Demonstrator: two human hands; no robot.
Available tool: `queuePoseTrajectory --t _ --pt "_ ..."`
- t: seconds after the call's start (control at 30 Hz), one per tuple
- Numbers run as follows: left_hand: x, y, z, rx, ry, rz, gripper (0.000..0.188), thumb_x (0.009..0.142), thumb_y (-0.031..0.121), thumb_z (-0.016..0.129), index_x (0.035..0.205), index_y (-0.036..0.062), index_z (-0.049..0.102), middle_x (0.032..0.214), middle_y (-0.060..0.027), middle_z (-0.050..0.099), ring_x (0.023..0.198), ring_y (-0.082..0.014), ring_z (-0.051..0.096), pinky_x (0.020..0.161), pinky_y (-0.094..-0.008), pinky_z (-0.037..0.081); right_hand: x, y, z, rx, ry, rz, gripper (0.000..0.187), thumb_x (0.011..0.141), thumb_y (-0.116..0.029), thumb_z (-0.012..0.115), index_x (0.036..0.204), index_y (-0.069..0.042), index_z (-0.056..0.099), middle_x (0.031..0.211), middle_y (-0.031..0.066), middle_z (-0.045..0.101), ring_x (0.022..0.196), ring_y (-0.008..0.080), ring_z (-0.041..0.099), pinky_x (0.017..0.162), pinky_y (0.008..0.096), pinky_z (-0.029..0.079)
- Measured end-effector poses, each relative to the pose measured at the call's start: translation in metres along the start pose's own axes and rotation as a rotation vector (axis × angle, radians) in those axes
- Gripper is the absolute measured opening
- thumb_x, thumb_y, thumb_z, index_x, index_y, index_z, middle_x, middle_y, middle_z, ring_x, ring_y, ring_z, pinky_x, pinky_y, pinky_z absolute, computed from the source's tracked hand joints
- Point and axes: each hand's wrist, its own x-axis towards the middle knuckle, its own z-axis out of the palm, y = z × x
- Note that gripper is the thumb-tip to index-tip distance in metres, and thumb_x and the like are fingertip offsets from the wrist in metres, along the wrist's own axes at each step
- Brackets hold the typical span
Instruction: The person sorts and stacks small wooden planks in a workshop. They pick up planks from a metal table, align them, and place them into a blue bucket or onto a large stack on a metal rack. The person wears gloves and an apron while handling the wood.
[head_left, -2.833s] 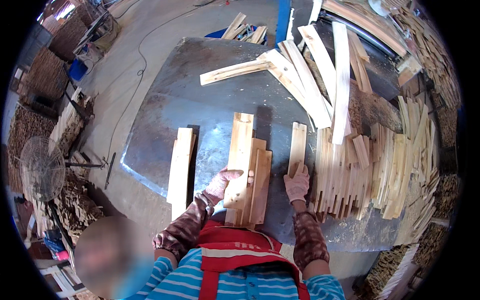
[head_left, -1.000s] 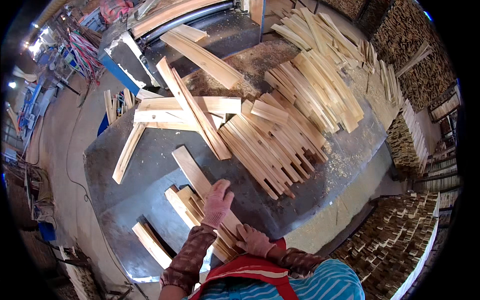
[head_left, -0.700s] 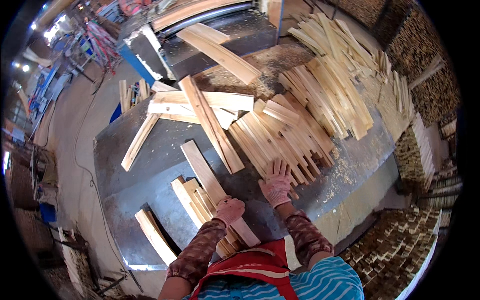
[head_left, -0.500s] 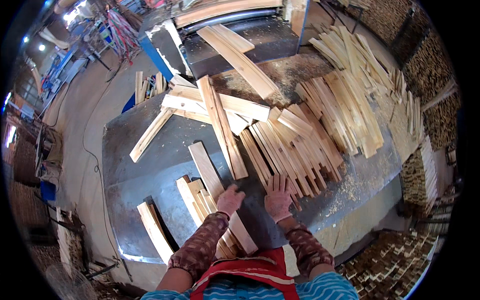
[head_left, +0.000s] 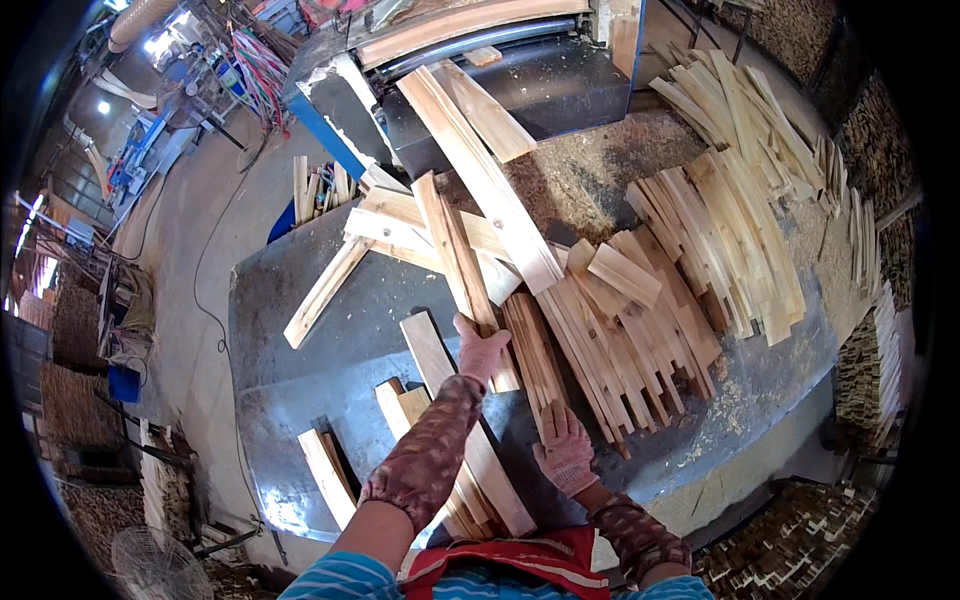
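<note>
My left hand [head_left: 482, 352], in a pale pinkish glove, grips a long wooden board [head_left: 450, 245] with a dark brown streak, near its close end. That board slants away over a loose pile of crossed boards [head_left: 400, 232]. My right hand [head_left: 566, 452], gloved too, rests with fingers stretched out against the near end of some brown-grained boards [head_left: 533, 350]. These lie at the left side of a row of wooden strips [head_left: 625, 350]. Left of my left forearm, a pale plank [head_left: 430, 350] lies along a small stack of boards [head_left: 400, 405].
A machine with a roller [head_left: 475, 45] stands at the far side, with boards [head_left: 488, 115] on its bed. More strips [head_left: 745, 240] lie at the right on the dark metal table [head_left: 290, 400], among sawdust [head_left: 590, 180]. Stacked timber [head_left: 800, 540] stands at the lower right.
My left hand has reached away from the pale plank and taken hold of the streaked board. My right hand is now at the brown-grained boards. A board on the machine bed has come nearer.
</note>
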Motion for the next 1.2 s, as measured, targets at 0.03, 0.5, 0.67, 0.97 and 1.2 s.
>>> queuePoseTrajectory --t 0.03,0.5,0.67,0.97,1.2 --pt "0.002 -0.006 -0.012 -0.128 -0.113 -0.004 0.093 0.08 0.025 0.077 0.153 0.0054 0.022 0.115 -0.0169 0.061 0.099 -0.0294 0.064 0.084 -0.0387 0.054 -0.001 0.001 0.004 0.046 0.006 0.068 0.088 0.077 -0.031 0.074 0.148 0.001 0.033 0.146 0.0235 0.042 0.133 0.0403 0.044 0.108 0.0486 0.04" --pt "-0.031 -0.089 -0.271 -0.63 0.185 0.138 0.068 0.081 0.015 0.071 0.143 0.0044 0.044 0.09 -0.0061 0.061 0.068 -0.0178 0.058 0.059 -0.0331 0.052 0.006 0.007 -0.004 0.232 -0.166 0.366 0.106 0.075 -0.047 0.077 0.157 -0.009 0.022 0.15 0.027 0.039 0.127 0.0474 0.048 0.101 0.0493 0.046" --pt "0.027 -0.062 -0.37 0.059 0.512 0.166 0.062 0.08 0.019 0.073 0.138 0.007 0.051 0.102 -0.0092 0.063 0.089 -0.0221 0.059 0.081 -0.0364 0.05 0.004 0.006 0.015 0.264 -0.093 0.422 0.102 0.075 -0.047 0.075 0.156 -0.009 0.027 0.143 0.0286 0.047 0.124 0.0485 0.05 0.1 0.052 0.046" --pt "0.2 -0.007 -0.408 0.949 0.49 0.25 0.086 0.07 0.023 0.079 0.146 0.0119 0.04 0.141 -0.0204 0.047 0.131 -0.0403 0.047 0.108 -0.0438 0.042 0.014 -0.006 0.02 0.178 -0.12 0.561 0.103 0.07 -0.04 0.076 0.153 -0.002 0.028 0.138 0.0302 0.048 0.118 0.0502 0.05 0.1 0.0551 0.043" --pt "0.252 -0.047 -0.351 1.117 0.377 0.054 0.088 0.069 0.014 0.073 0.148 0.0137 0.034 0.15 -0.0187 0.04 0.14 -0.0387 0.039 0.115 -0.0537 0.03 0.003 0.004 0.028 0.153 -0.075 0.426 0.106 0.073 -0.038 0.078 0.155 0.0 0.022 0.141 0.0311 0.044 0.122 0.0522 0.045 0.104 0.0561 0.039"
